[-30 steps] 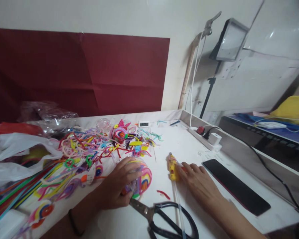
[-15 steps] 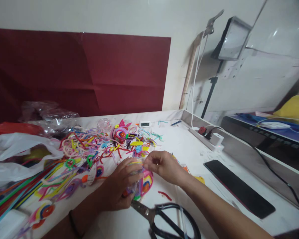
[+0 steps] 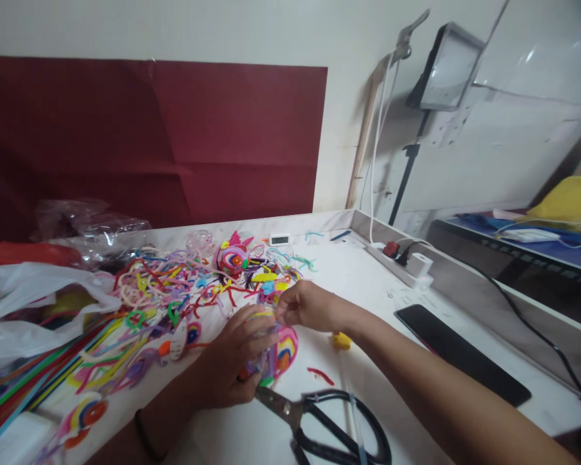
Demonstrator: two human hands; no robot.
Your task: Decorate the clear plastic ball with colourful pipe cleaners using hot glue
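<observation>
My left hand (image 3: 230, 365) is wrapped round a clear ball decorated with pipe cleaners (image 3: 285, 349), with pink, orange, blue and green coils showing on its right side. At the ball's upper right, my right hand (image 3: 307, 307) has its fingertips pinched together; what is between them is too small to make out. Black-handled scissors (image 3: 297, 413) lie just below the ball, their blade tip close under my left fingers. A short red pipe cleaner piece (image 3: 320, 376) rests to the right of the ball.
A similar decorated ball (image 3: 232, 258) sits behind, among a heap of pipe cleaner pieces (image 3: 159, 278). Long pipe cleaners (image 3: 53, 368) and a white plastic bag (image 3: 43, 297) are at left. A dark phone-like slab (image 3: 465, 355) and a power strip (image 3: 407, 268) lie at right.
My right hand has shifted slightly up and left, its forearm swinging to uncover a yellow piece on the table. The left hand keeps its hold on the ball.
</observation>
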